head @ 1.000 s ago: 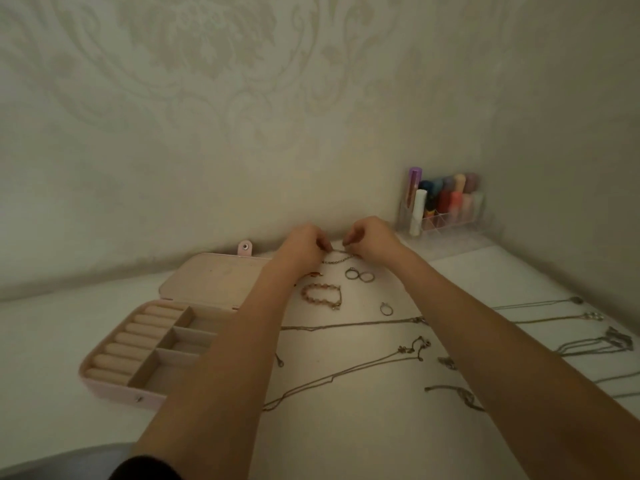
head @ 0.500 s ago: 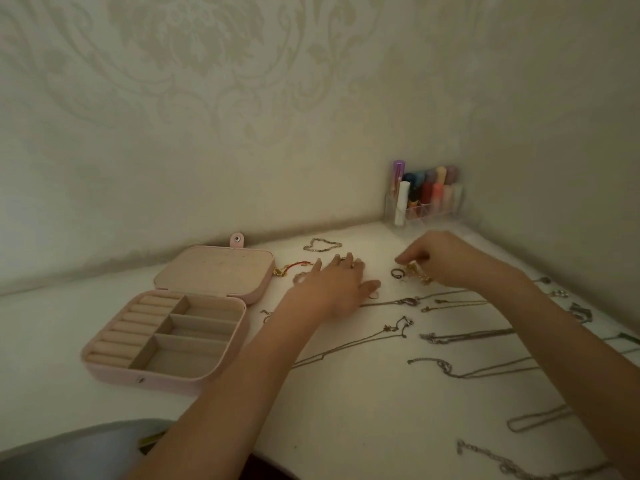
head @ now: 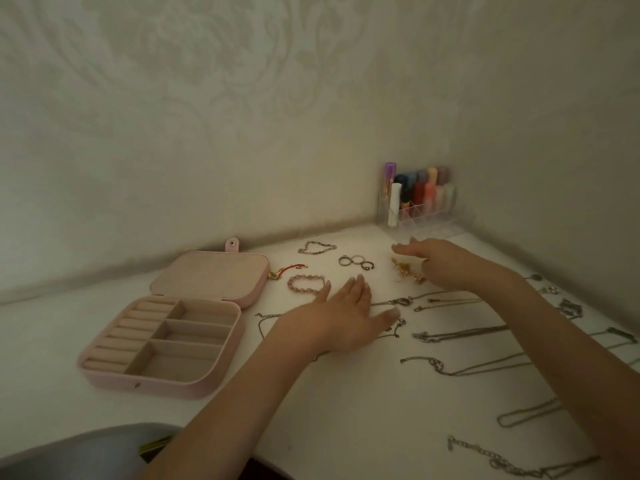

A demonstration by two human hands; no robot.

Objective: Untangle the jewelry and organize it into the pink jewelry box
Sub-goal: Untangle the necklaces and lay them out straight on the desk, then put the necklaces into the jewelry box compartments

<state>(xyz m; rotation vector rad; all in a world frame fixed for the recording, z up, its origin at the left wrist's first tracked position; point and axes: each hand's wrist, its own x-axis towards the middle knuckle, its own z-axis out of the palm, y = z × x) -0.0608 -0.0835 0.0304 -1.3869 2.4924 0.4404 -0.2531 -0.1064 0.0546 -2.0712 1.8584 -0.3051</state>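
The pink jewelry box [head: 180, 382] lies open at the left, its compartments holding nothing I can see. My left hand [head: 346, 315] rests flat with fingers spread on the white table, over a thin chain. My right hand [head: 440, 259] hovers open just above a gold bracelet [head: 407, 270]. Between them and the wall lie a pink beaded bracelet [head: 305, 284], three rings [head: 355, 261], a silver chain bracelet [head: 317, 247] and a red cord piece [head: 287, 270]. Several necklaces [head: 457, 332] are laid out in rows to the right.
A clear organizer with lipsticks and small bottles [head: 420, 199] stands in the back right corner against the wall. More chains [head: 519, 462] lie near the table's front right edge. A grey rounded seat edge [head: 86, 448] shows at the bottom left.
Both hands let go of the silver chain bracelet, which now lies near the wall. My left hand came down flat on the table; my right hand moved right, over the gold bracelet.
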